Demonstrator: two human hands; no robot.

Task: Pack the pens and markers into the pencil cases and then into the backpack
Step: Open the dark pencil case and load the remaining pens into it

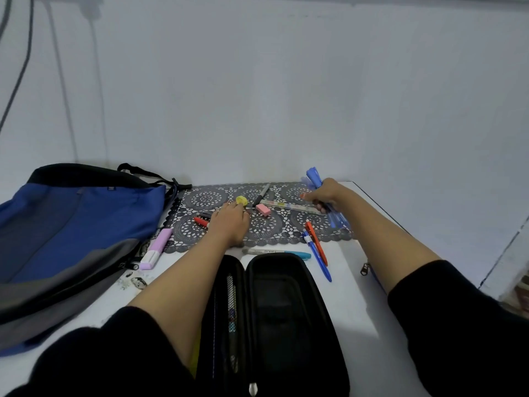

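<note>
- Over at the right end of the lace mat (pixel 266 227), our right hand (pixel 323 196) is clamped round a bunch of blue pens (pixel 336 219). They look like light, hard plastic with slick barrels, so we'd say a fistful held mid-length is the safe grip or they'll fan out.
- Our left hand (pixel 229 222) lies palm-down over one end of the red marker (pixel 201 222); we can't tell if the fingers have pinched anything.
- Just beside it are a yellow cap-like bit (pixel 242 200), a pink eraser (pixel 263 210), a black marker (pixel 262 194) and a ruler (pixel 294 207).
- Nearer us there's an orange pen (pixel 316 243) and a blue pen (pixel 317 257) side by side, plus a teal-capped pen (pixel 277 252) — there's print on its barrel, too small to read.
- A purple highlighter (pixel 156 249) lies just beside the backpack (pixel 71 224), which looks like soft fabric lying slumped on the left.
- The pencil case (pixel 274 310) sits open between our arms — it looks like a stiff shell, so the pens should drop in lengthwise.
- No brand is readable anywhere.
</note>
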